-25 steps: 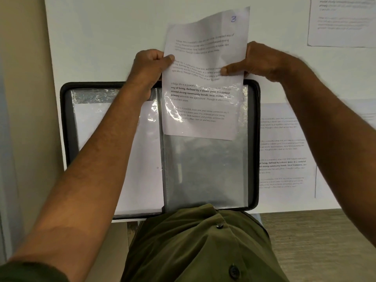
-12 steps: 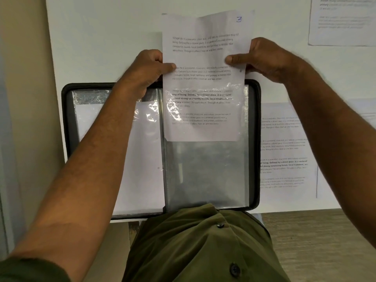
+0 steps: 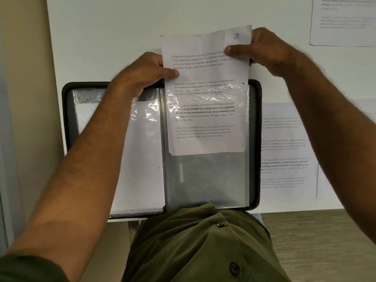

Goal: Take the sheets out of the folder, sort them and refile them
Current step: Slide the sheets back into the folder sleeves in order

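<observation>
A black folder (image 3: 256,139) lies open on the white table, its clear sleeves facing up. A printed sheet marked "3" (image 3: 205,76) stands about halfway inside the right-hand sleeve (image 3: 207,180), with its top half sticking out past the folder's far edge. My left hand (image 3: 142,72) pinches the sheet's left edge, thumb on the text. Near the top right corner, my right hand (image 3: 262,50) pinches the same sheet. The left-hand sleeve (image 3: 142,159) holds a white sheet, partly hidden by my left forearm.
Two more printed sheets lie on the white table (image 3: 122,27): one right of the folder (image 3: 286,151), another at the far right corner (image 3: 343,21). A beige wall borders the left. My green shirt covers the folder's near edge.
The sheet has slid a little deeper into the right-hand sleeve and straightened. My right hand has shifted up toward the sheet's top right corner.
</observation>
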A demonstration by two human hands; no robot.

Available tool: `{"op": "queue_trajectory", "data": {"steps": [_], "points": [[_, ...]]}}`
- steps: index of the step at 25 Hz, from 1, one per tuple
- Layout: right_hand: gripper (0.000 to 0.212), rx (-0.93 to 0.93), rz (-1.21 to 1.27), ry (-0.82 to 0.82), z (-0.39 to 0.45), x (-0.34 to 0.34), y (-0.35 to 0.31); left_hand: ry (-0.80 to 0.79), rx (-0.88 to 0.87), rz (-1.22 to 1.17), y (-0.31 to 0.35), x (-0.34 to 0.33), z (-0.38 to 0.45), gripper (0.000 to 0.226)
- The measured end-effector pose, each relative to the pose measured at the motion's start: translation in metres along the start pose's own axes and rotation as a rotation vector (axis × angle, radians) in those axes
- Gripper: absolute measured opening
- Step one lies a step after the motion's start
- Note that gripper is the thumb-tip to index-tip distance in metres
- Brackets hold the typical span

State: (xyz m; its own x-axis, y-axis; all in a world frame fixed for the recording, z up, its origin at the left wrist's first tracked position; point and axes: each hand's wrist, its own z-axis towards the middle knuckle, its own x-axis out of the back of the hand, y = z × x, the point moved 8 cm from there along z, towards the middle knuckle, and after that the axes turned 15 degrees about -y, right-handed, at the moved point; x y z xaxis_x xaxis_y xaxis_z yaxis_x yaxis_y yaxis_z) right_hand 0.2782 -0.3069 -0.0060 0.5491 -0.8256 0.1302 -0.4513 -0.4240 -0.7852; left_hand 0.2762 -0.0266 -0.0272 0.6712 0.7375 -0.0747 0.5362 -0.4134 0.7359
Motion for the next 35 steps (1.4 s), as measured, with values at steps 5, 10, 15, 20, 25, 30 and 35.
{"op": "queue_trajectory", "data": {"steps": [5, 10, 15, 20, 25, 30, 35], "points": [[0.044, -0.141, -0.207, -0.103, 0.002, -0.003, 0.001, 0.075, -0.036, 0.007, 0.005, 0.004, -0.001, 0.026], [0.031, -0.23, -0.388, -0.234, 0.001, -0.016, -0.007, 0.112, -0.036, 0.014, 0.0, 0.002, 0.0, 0.019], [0.02, -0.111, -0.386, -0.182, 0.013, -0.024, -0.034, 0.046, 0.019, 0.162, -0.001, 0.003, 0.002, 0.027], [0.01, -0.169, -0.605, -0.278, 0.023, -0.043, -0.037, 0.009, 0.01, 0.258, 0.002, 0.004, 0.002, 0.019], [0.005, -0.259, -0.755, -0.442, 0.022, -0.069, -0.033, -0.053, -0.078, 0.238, -0.003, -0.002, 0.001, 0.011], [0.011, -0.339, -0.872, -0.51, 0.018, -0.091, -0.033, -0.153, -0.032, 0.373, -0.002, -0.014, 0.006, 0.014], [0.018, -0.398, -0.953, -0.573, 0.019, -0.104, -0.028, -0.188, -0.042, 0.439, -0.003, -0.015, 0.01, 0.016]]}}
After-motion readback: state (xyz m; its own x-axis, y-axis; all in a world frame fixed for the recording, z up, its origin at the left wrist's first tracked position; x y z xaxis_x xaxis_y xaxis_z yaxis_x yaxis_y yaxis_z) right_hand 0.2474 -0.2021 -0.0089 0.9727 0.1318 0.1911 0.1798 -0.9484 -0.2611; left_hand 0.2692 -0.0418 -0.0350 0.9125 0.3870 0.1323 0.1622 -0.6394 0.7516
